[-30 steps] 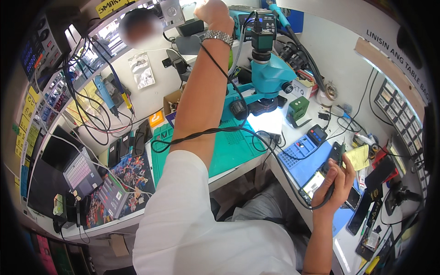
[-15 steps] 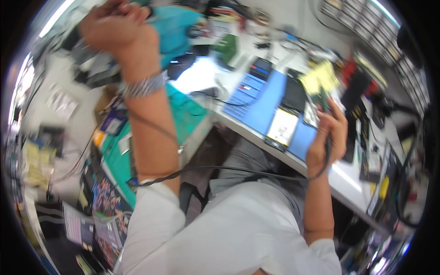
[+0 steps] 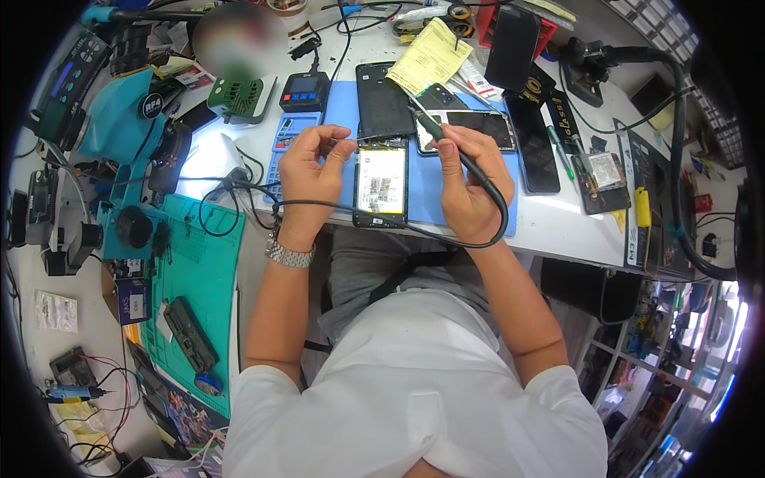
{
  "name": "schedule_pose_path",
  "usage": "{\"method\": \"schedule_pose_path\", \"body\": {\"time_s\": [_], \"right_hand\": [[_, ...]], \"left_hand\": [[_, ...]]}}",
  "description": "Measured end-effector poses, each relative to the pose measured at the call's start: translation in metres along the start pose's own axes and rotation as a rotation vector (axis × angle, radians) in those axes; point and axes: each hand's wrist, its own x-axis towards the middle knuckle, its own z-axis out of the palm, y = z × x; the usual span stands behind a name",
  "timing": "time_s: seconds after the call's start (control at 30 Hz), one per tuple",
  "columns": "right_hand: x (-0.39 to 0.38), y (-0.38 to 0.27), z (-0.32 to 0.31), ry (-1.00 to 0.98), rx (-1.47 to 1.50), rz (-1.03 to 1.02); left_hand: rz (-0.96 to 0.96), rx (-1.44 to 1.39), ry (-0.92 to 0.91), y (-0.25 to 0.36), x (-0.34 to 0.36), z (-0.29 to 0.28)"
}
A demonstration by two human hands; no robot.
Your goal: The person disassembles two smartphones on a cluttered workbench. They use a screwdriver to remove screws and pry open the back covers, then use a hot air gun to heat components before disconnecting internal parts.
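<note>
My right hand (image 3: 474, 179) is closed around a soldering iron (image 3: 431, 126) with a dark green grip. Its metal tip points up and to the left, over the dark phone back panel (image 3: 385, 107). A black cable runs from the iron's rear, loops under my right hand and crosses to the left. My left hand (image 3: 313, 177) has curled fingers, thumb and forefinger close together; whatever they may pinch is too small to make out. Between my hands lies an opened phone (image 3: 382, 217) with a white battery (image 3: 380, 182) showing, on a blue mat (image 3: 425, 205).
A small black control unit (image 3: 304, 92) with a screen stands behind my left hand. Far right of the mat lie a dark phone (image 3: 532, 151) and a yellow paper (image 3: 430, 57). A teal microscope (image 3: 131, 111) and green mat (image 3: 191, 255) occupy the left side.
My view has turned to the left. My left hand has come down from the far left to beside the opened phone. The iron stays in my right hand, now nearer the phone.
</note>
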Motion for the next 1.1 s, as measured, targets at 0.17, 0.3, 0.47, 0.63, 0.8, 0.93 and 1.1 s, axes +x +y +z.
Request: {"method": "schedule_pose_path", "body": {"time_s": [0.17,0.3,0.47,0.63,0.8,0.93,1.1], "right_hand": [[-0.003,-0.001,0.000,-0.073,0.036,-0.006],[-0.002,0.000,-0.001,-0.086,0.016,-0.001],[0.000,0.000,0.000,-0.067,-0.039,-0.045],[-0.002,0.004,0.001,-0.003,-0.049,-0.023],[-0.003,0.002,-0.004,0.005,-0.080,-0.069],[-0.003,0.000,-0.004,0.020,-0.090,-0.075],[-0.004,0.002,-0.004,0.027,-0.065,-0.060]], "left_hand": [[0.127,0.217,-0.062,0.002,-0.001,-0.005],[0.133,0.220,-0.095,0.001,0.002,-0.006],[0.372,0.326,-0.217,0.019,0.029,-0.008],[0.486,0.396,-0.406,0.023,0.057,-0.005],[0.502,0.465,-0.550,0.032,0.068,-0.004],[0.524,0.490,-0.613,0.037,0.071,-0.001],[0.534,0.482,-0.630,0.037,0.073,0.001]]}}
